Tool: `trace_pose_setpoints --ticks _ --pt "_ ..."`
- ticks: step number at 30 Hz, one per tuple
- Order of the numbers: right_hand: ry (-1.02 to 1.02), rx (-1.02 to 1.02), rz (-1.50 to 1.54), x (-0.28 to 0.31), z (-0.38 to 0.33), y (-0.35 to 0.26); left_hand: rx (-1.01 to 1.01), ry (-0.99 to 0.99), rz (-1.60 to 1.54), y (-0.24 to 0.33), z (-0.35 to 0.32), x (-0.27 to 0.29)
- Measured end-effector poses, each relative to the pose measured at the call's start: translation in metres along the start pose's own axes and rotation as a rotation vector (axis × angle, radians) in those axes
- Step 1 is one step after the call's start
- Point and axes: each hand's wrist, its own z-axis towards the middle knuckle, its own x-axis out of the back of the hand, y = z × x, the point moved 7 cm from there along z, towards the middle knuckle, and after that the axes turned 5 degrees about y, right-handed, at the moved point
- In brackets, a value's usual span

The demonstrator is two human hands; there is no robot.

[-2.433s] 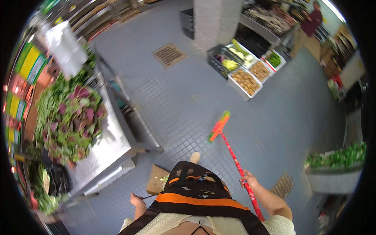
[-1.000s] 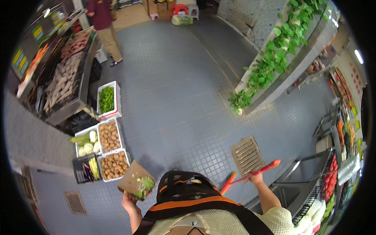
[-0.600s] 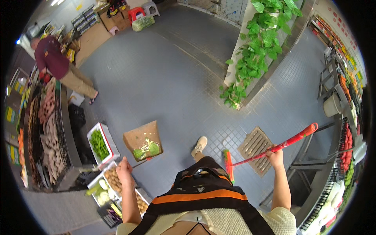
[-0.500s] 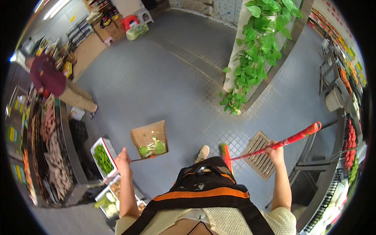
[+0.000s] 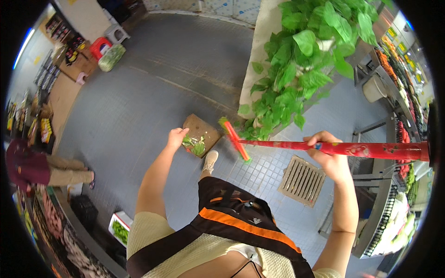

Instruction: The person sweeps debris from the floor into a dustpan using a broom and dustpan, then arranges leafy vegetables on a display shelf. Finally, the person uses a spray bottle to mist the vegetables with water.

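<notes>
My right hand (image 5: 327,150) is closed round the thick red handle of a broom (image 5: 273,144). The broom's orange head with green bristles (image 5: 237,142) is down at the floor, below a leafy climbing plant. In front of me my left hand (image 5: 177,138) is closed on the handle of a brown dustpan (image 5: 197,124); the fingers hide most of that handle. Green leaf scraps (image 5: 198,147) and pale bits lie inside the dustpan. A gap of floor separates the broom head from the pan, and my light shoe (image 5: 210,160) stands just below the pan.
The leafy vine (image 5: 296,69) covers a pillar ahead. A metal drain grate (image 5: 303,180) lies in the tiled floor at right. Produce stands line both sides, with a white bucket (image 5: 374,89) at right. A person in a maroon top (image 5: 30,162) stands at left, near a box of greens (image 5: 121,227).
My left hand and the dustpan have moved forward and right. The broom head has swung forward toward the plant, its handle now nearly level across the view. My view has turned and shifted toward the plant.
</notes>
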Motion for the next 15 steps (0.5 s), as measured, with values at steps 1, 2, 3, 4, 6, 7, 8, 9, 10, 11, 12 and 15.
trace_pose_setpoints --ticks 1,2,3,4,6,7,8,9,10,11,12,15 --pt "-0.015 0.012 -0.037 -0.015 0.021 -0.006 -0.028 -0.013 0.048 -0.010 0.033 -0.016" --pt "-0.022 0.020 -0.075 -0.030 0.042 -0.009 -0.063 -0.034 0.096 -0.011 0.066 -0.031" --pt "-0.022 -0.018 -0.136 -0.043 0.064 -0.003 -0.123 -0.093 0.161 0.012 0.086 -0.051" --pt "-0.024 0.041 -0.102 -0.059 0.086 -0.003 -0.211 -0.155 0.269 0.018 0.110 -0.066" --pt "-0.050 -0.003 -0.111 -0.094 0.133 -0.003 -0.261 -0.233 0.315 0.029 0.148 -0.094" --pt "-0.057 -0.005 -0.093 -0.110 0.157 -0.001 -0.267 -0.335 0.320 0.032 0.169 -0.116" --pt "-0.065 -0.007 -0.073 -0.126 0.183 0.005 -0.300 -0.384 0.377 0.033 0.182 -0.133" --pt "-0.036 0.009 -0.042 -0.137 0.209 0.016 -0.321 -0.434 0.413 0.040 0.193 -0.152" --pt "-0.001 0.028 -0.012 -0.146 0.234 0.028 -0.350 -0.483 0.451 0.045 0.202 -0.169" --pt "0.030 0.008 0.012 -0.154 0.257 0.044 -0.415 -0.506 0.429 0.046 0.213 -0.183" --pt "0.059 -0.009 0.033 -0.160 0.280 0.060 -0.478 -0.526 0.403 0.043 0.224 -0.197" --pt "0.204 -0.093 0.044 -0.160 0.331 0.102 -0.444 -0.526 0.429 0.023 0.259 -0.232"
